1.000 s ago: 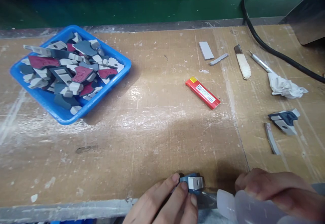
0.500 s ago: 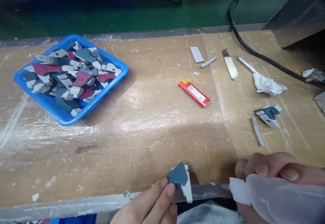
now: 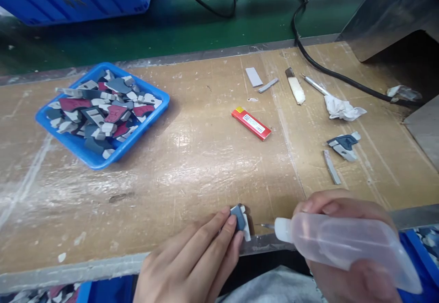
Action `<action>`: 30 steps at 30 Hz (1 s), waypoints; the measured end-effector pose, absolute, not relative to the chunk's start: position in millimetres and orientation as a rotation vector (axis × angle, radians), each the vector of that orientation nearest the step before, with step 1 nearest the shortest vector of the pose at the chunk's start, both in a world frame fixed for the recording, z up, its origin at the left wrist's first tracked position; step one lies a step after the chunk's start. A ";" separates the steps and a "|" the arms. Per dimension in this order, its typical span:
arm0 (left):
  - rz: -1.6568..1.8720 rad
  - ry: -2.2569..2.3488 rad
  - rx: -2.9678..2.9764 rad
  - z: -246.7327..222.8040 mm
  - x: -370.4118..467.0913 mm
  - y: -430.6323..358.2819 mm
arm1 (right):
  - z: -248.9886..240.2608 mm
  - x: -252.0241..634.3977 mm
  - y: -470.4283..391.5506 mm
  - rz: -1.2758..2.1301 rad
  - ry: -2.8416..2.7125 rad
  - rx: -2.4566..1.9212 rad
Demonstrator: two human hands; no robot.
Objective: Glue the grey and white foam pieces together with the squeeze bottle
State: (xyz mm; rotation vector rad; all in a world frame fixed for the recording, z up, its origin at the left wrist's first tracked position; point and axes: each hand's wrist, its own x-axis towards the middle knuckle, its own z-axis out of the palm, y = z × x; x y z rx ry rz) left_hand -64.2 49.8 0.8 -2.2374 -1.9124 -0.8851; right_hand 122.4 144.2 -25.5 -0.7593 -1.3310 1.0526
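Observation:
Near the table's front edge, my left hand (image 3: 195,252) pinches a small blue-grey and white part (image 3: 240,220) between thumb and fingers. To its right, my right hand (image 3: 339,207) is wrapped round a translucent squeeze bottle (image 3: 350,243). The bottle lies nearly level, its white cap and thin metal needle tip (image 3: 267,225) pointing left at the part, with a short gap between them.
A blue tray (image 3: 132,145) of blue-grey, maroon and white parts stands at the left. Beyond my hands lie a red lighter (image 3: 252,123), a blade (image 3: 295,88), a tissue-wrapped tool (image 3: 343,107), another part (image 3: 345,146) and grey strips. A black cable (image 3: 329,72) crosses the back right.
The bottle has moved left and up, nearer the part, and its needle tip now shows. My left hand has shifted slightly up with the part. The view has shifted too.

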 end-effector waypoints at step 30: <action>-1.021 -1.893 -2.342 -2.2 -72.6 59.5 | -3.8 117.9 148.4 1.240 -1.458 -0.979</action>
